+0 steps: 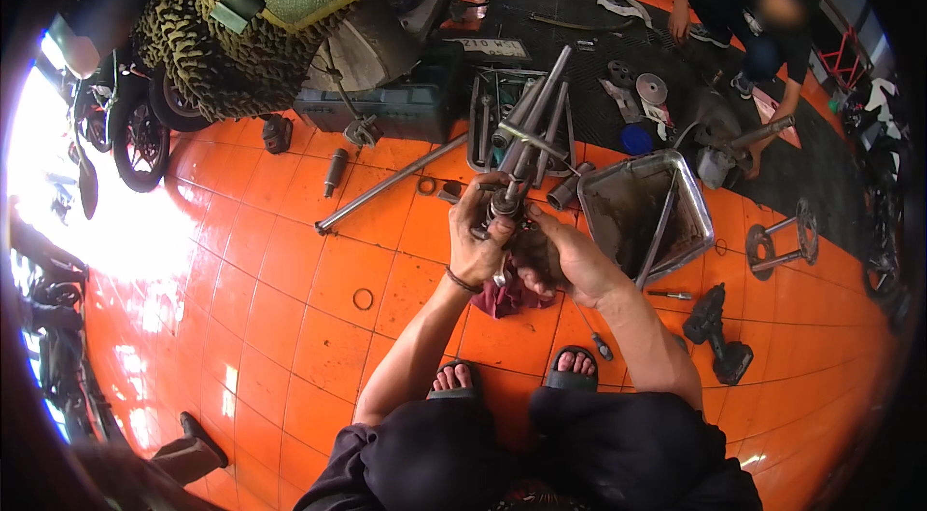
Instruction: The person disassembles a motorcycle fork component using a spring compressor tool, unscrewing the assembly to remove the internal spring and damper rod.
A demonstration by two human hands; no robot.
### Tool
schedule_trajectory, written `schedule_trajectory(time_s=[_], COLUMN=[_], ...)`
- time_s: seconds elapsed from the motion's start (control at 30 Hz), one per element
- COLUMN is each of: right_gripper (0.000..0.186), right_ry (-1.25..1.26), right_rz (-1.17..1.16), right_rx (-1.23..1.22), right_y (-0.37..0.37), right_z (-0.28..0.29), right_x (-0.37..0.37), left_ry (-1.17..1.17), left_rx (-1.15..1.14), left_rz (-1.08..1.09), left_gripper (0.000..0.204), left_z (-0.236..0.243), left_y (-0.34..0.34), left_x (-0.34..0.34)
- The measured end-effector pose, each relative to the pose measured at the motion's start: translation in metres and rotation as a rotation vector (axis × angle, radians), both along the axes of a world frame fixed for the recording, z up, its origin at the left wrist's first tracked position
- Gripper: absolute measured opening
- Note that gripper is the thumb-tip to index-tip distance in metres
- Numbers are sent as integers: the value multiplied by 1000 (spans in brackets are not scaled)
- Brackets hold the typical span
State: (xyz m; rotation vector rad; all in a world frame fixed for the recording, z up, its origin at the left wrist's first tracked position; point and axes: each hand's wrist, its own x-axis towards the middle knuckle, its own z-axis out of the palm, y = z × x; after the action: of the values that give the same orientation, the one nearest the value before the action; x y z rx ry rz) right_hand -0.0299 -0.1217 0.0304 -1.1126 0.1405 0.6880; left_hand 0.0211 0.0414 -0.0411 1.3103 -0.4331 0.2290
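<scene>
A long grey metal tube (547, 91) slants up and away from between my hands, its near end low over the floor. My left hand (475, 236) is closed around this near end, by a dark ring-like fitting (504, 202). From the other side my right hand (572, 260) curls about the same end, its thumb along the tube and its fingers partly hidden in shadow. A short shiny metal piece (501, 272) pokes out below my left fingers; its kind is unclear. Just beneath my hands lies a dark red cloth (504, 299).
Right of my hands stands a metal pan (710, 212) with a bar in it. A cordless drill (719, 332) and a screwdriver (601, 347) lie nearby. Left are a long metal rod (386, 184) and a ring (362, 298). A co-worker (772, 18) crouches at far right.
</scene>
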Motion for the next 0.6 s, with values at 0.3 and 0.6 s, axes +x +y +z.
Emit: schedule_trajectory(time_s=[0.3,0.6], right_gripper=[36,34], right_ry=[200,146], right_rz=[-107,-150], right_rx=[459,460], right_y=[-5,6], right_z=[-7,-12], right_x=[12,9], left_ry=[-11,5], left_rx=[31,30], left_rz=[-25,-56], left_gripper=[38,50], left_z=[9,4], left_y=[-12,-5], left_x=[12,13])
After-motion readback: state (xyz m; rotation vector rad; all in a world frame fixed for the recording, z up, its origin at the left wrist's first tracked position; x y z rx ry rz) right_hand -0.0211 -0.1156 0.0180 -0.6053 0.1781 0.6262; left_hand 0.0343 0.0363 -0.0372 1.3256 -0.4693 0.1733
